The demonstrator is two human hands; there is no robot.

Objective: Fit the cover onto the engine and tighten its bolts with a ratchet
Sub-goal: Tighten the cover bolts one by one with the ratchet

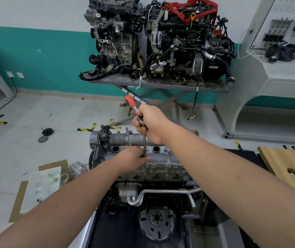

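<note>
1. Head view looks down over both bare forearms to the engine (pixel 148 178) on a dark mat.
2. Far left, on the pale floor: a black cable (pixel 9 99) runs from wall sockets, two dark discs (pixel 47 131) lie near striped floor tape, and a cardboard box (pixel 43 187) with a white tray on it sits just beside the engine's left end.
3. Left hand (pixel 133 158) rests on top of the cover (pixel 161 158), its fingers curled round the lower end of the extension bar (pixel 144 142), pinching it just above a bolt hole on the cover's near edge.
4. Cover, grey cast metal, sits on top of the engine, running left to right, with round plug wells along its middle and bolts (pixel 169 165) showing along its near flange.
5. Extension bar stands nearly upright from the cover up into the right hand.
6. Right hand (pixel 152 124) is clenched round the head end of the ratchet (pixel 134 106); the red handle sticks out up and to the left, past the knuckles, tilted away from the person.
7. Below the cover, a silver pipe (pixel 162 192) crosses the engine's face, and a round flywheel plate (pixel 156 222) sits low at the near end.
8. Behind, two other engines (pixel 154 38) stand on a grey table (pixel 161 85) against the teal and white wall.
9. Right of the engine, a wooden board (pixel 290 167) with a round hole lies tilted; beyond it, a white display stand (pixel 277 65) carries dark parts.
</note>
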